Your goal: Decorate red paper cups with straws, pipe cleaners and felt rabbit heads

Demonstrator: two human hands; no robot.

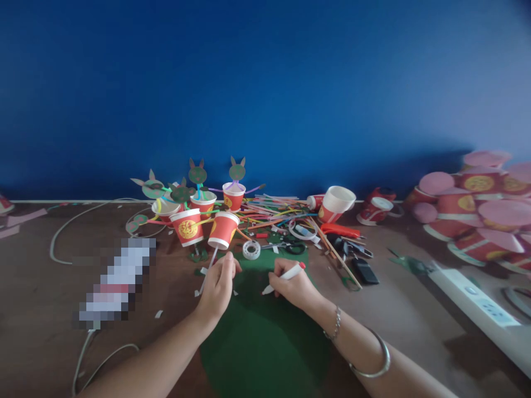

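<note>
My right hand grips a white marker with a red end. Its tip points down-left at the dark green sheet on the table. My left hand is closed over the sheet's far left part, thumb uppermost; anything inside its fingers is hidden. A pale straw passes just behind this hand, below a tilted red paper cup. Close by stands another red cup with a gold print. A white tape roll and dark-handled scissors lie beyond the sheet.
Cup figures with eared paper heads stand at the back left. Coloured sticks are heaped behind. Stacked white cups, a red-orange tool and a black object lie right. A power strip and pink-topped cups are farther right.
</note>
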